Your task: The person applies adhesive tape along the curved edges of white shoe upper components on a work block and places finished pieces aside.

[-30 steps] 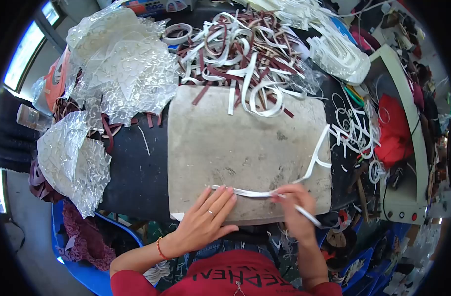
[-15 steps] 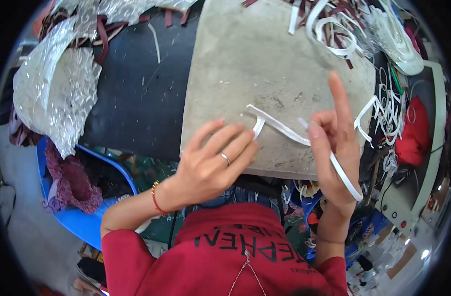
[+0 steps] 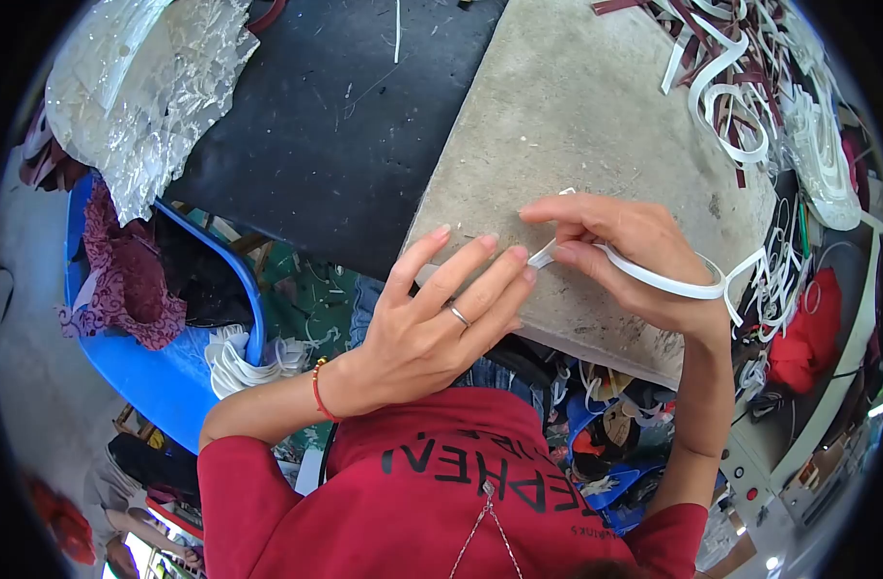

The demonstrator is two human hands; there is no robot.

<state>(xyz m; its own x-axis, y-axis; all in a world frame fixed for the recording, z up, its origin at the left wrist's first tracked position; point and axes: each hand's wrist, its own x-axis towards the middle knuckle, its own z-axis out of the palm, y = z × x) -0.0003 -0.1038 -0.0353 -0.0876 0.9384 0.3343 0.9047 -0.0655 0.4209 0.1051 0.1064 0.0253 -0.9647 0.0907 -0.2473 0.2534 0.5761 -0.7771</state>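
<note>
A narrow white strap (image 3: 668, 283) is pinched between the thumb and fingers of my right hand (image 3: 644, 256), low over the grey worn board (image 3: 528, 145). One part of the strap curves back across that hand towards the wrist. Its short flat end (image 3: 543, 255) points at the fingertips of my left hand (image 3: 437, 323). That hand reaches over the board's near edge with fingers stretched and slightly spread, its thumb hidden. Whether the fingertips press on the strap end I cannot tell.
White and maroon strips (image 3: 736, 106) are heaped at the board's far right, with more white loops (image 3: 774, 289) hanging at its right side. A black surface (image 3: 335, 125) adjoins on the left, bearing crinkled clear plastic (image 3: 152, 96). A blue bin (image 3: 162, 372) with maroon cloth (image 3: 133, 275) stands lower left.
The view has swung, so the board appears tilted. My right hand, index finger raised before, has turned inward and come closer to my left hand, the strap still held. My left fingers have spread.
</note>
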